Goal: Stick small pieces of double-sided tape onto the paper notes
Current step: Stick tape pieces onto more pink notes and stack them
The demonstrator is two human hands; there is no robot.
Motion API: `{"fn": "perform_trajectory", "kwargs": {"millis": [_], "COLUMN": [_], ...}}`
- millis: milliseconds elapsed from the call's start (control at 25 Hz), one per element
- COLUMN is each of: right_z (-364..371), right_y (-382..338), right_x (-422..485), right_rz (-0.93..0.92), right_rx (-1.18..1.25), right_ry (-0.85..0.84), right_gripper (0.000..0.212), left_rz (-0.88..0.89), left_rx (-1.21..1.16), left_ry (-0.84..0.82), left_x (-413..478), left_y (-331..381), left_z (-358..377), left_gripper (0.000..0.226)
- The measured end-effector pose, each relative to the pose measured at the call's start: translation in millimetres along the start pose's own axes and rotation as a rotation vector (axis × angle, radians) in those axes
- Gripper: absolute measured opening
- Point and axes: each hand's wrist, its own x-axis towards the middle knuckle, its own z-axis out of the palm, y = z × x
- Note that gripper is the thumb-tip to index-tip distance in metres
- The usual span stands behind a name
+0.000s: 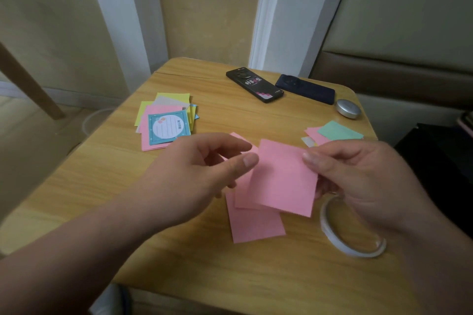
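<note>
My right hand pinches the right edge of a pink paper note and holds it tilted just above the table. My left hand has curled fingers, and its thumb and forefinger close on the note's left edge. Under the held note, more pink notes lie overlapped on the wooden table. A white roll of double-sided tape lies flat beneath my right hand, partly hidden by it. No piece of tape shows on the held note.
A stack of yellow, pink and printed teal notes sits at the left. Green and pink notes lie at the right edge. Two phones and a small silver case are at the back. A chair stands behind the table.
</note>
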Motion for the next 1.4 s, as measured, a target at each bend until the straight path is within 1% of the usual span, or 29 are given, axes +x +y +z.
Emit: {"fn": "perform_trajectory", "kwargs": {"millis": [40,80,120,200,280,320,360,400,440,520,560,640,720,760,840,880,960,1040,1120,1200,1240,1320,1400], "right_z": [5.1,9.6,13.6,15.0,15.3,16.0,17.9,19.4,19.6,18.8,19.6,27.0,38.2,43.0,47.8,49.1,50.0,48.8,41.4,29.7,24.7,17.4,12.2], "right_y": [0.1,1.6,3.2,6.8,8.8,10.1,12.9,17.5,22.5,28.3,27.6,22.5,15.1,10.4,-2.2,-8.0,-13.8,-13.2,-9.8,-7.7,-7.0,-6.8,-6.6], "right_x": [-1.0,-1.3,-0.8,0.3,-0.2,-1.4,-2.1,-1.1,1.6,12.1,18.6,32.1,43.0,48.3,57.0,59.5,61.9,61.7,60.4,57.5,55.5,50.8,46.5], "right_rz": [0.009,0.006,-0.011,-0.070,-0.089,-0.101,-0.106,-0.102,-0.078,0.018,0.080,0.174,0.215,0.244,0.316,0.341,0.349,0.315,0.274,0.255,0.255,0.246,0.227], "right_rx": [0.078,0.119,0.112,-0.017,-0.103,-0.120,-0.143,-0.198,-0.311,-0.618,-0.744,-0.929,-1.093,-1.142,-1.169,-1.173,-1.170,-1.109,-0.921,-0.652,-0.523,-0.278,-0.083], "right_ry": [-0.022,-0.025,-0.008,0.036,0.026,0.005,-0.009,-0.013,-0.008,-0.017,-0.038,-0.093,-0.157,-0.186,-0.244,-0.268,-0.303,-0.298,-0.254,-0.213,-0.210,-0.223,-0.237], "right_gripper": [0.014,0.015,0.015,0.015,0.021,0.024,0.022,0.018,0.021,0.048,0.063,0.088,0.100,0.099,0.080,0.071,0.061,0.047,0.026,0.012,0.010,0.013,0.023], "left_rz": [-0.010,-0.011,-0.013,-0.033,-0.079,-0.106,-0.135,-0.166,-0.207,-0.291,-0.312,-0.308,-0.228,-0.167,-0.062,-0.030,-0.006,-0.008,-0.021,-0.031,-0.023,0.000,0.004], "left_rx": [-0.058,-0.068,-0.033,0.058,0.117,0.163,0.222,0.300,0.413,0.673,0.759,0.813,0.818,0.818,0.777,0.749,0.743,0.769,0.708,0.532,0.440,0.270,0.065], "left_ry": [-0.027,-0.054,-0.077,-0.113,-0.148,-0.171,-0.188,-0.185,-0.165,-0.143,-0.161,-0.191,-0.121,-0.066,0.000,0.001,-0.081,-0.176,-0.137,-0.043,-0.026,-0.058,-0.051], "left_x": [-0.5,-0.7,-0.5,0.8,4.5,7.9,12.3,17.0,20.9,24.2,25.3,26.3,24.4,23.1,23.8,27.5,38.7,47.1,49.9,48.2,47.9,47.3,48.5], "left_y": [1.1,1.3,0.9,1.4,2.5,1.9,1.6,0.5,-1.7,-9.5,-14.2,-22.2,-25.7,-26.5,-28.6,-30.7,-35.2,-36.3,-33.9,-30.9,-29.6,-24.9,-21.0], "left_z": [0.1,1.5,4.2,8.5,-3.2,-17.6,-36.2,-56.7,-75.5,-95.5,-95.8,-85.4,-71.4,-64.5,-49.5,-42.1,-29.9,-23.4,-25.6,-33.7,-37.1,-37.8,-30.5], "left_gripper": [0.038,0.036,0.033,0.032,0.032,0.028,0.022,0.016,0.012,0.011,0.012,0.020,0.032,0.036,0.038,0.040,0.050,0.063,0.070,0.075,0.078,0.079,0.064]}}
